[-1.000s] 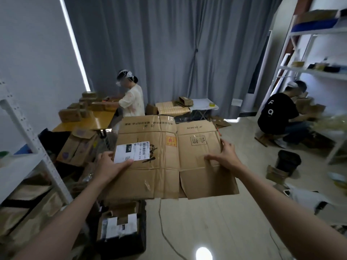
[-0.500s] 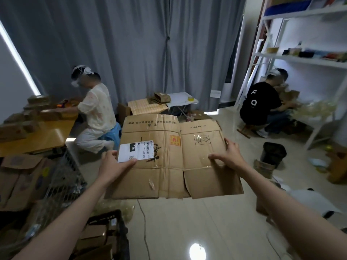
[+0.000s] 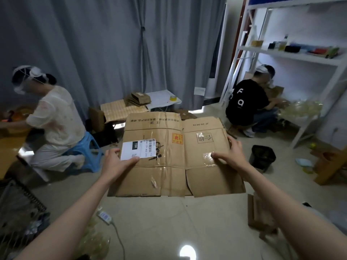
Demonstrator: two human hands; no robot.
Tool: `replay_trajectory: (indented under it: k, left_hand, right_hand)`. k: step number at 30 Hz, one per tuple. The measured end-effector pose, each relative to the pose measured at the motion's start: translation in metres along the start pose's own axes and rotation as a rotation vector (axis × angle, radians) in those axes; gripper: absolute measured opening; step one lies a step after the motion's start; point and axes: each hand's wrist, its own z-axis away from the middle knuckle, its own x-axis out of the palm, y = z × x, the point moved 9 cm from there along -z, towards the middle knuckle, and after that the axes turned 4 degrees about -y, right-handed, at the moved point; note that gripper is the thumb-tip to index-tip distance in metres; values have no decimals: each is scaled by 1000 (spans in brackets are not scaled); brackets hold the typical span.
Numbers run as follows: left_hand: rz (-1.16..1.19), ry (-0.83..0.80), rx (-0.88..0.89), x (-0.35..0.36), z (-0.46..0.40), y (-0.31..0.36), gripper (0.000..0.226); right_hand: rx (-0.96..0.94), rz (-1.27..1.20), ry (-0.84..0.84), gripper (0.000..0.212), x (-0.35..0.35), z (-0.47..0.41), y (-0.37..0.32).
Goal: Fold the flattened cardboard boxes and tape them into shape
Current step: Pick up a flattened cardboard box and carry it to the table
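The fingers of the left hand [image 3: 118,162] and right hand [image 3: 231,154] vanish behind the side edges of the flattened cardboard box [image 3: 174,156], only the thumbs lying on its upper face as each hand grips an edge, and the small print on its white shipping label [image 3: 138,149] is too fine to read. The box is held out flat in the air above the glossy tiled floor [image 3: 169,222], its brown corrugated board creased, notched between flaps and patched with shiny clear tape [image 3: 207,156].

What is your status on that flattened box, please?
Left hand and right hand grip flattened cardboard box by its side edges. Box unfolded, untaped, held in the air. Nothing obstructing.
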Motion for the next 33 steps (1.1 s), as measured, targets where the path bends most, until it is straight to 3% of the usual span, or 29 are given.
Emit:
replay_trajectory:
  k: [16,26,33]
  left_hand:
    - [32,-168,122,182,-352,137,97]
    - [-1,-216,158,290,-511,218,95]
    - [-12,-212,130,398,-627,276,91]
  right_hand:
    - [122,54,192,108,-66,-313,34]
    - [178,46,236,109,-111,-483,76]
    - [190,28,222,107,-152,-648,127]
